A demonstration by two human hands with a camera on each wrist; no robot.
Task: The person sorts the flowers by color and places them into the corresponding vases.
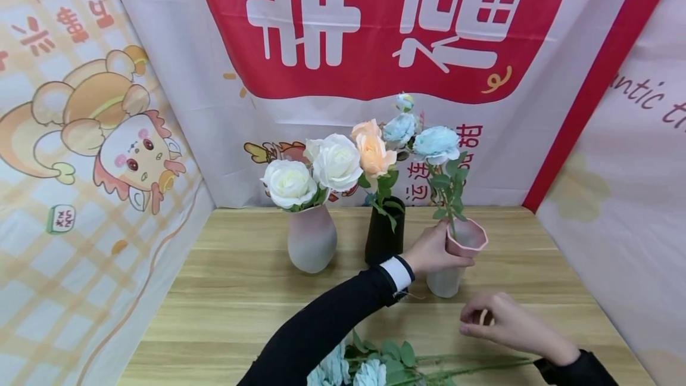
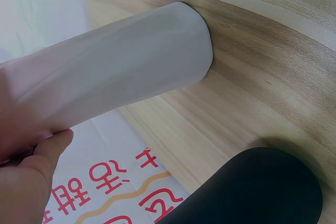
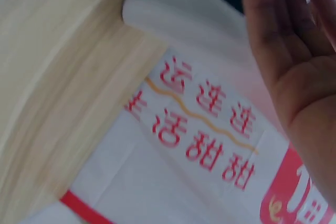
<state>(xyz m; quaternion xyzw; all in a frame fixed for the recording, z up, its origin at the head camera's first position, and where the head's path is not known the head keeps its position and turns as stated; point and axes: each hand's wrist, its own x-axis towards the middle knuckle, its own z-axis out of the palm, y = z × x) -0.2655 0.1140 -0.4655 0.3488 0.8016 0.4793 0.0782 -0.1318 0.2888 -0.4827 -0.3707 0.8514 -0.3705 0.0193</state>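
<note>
My left hand [image 1: 432, 251] grips a pink-and-white vase [image 1: 445, 283] just below its angular pink rim. In the left wrist view the pale vase [image 2: 118, 59] stands on the wooden table, with the left fingers [image 2: 50, 153] on its side. Light blue flowers [image 1: 436, 145] rise from this vase, their leafy stem leaning left against the rim. To the right of the vase and nearer the front, my right hand [image 1: 504, 321] hovers over the table with loosely bent fingers, holding nothing. The right wrist view shows the right palm [image 3: 299, 87] beside the vase [image 3: 176, 14].
A black vase [image 1: 383, 237] with peach roses [image 1: 373, 151] stands left of the held one. Further left is a pink-to-grey vase [image 1: 312, 240] with white roses [image 1: 337, 162]. More blue flowers [image 1: 370, 372] with long green stems lie at the table's front. Printed cloths wall the table in.
</note>
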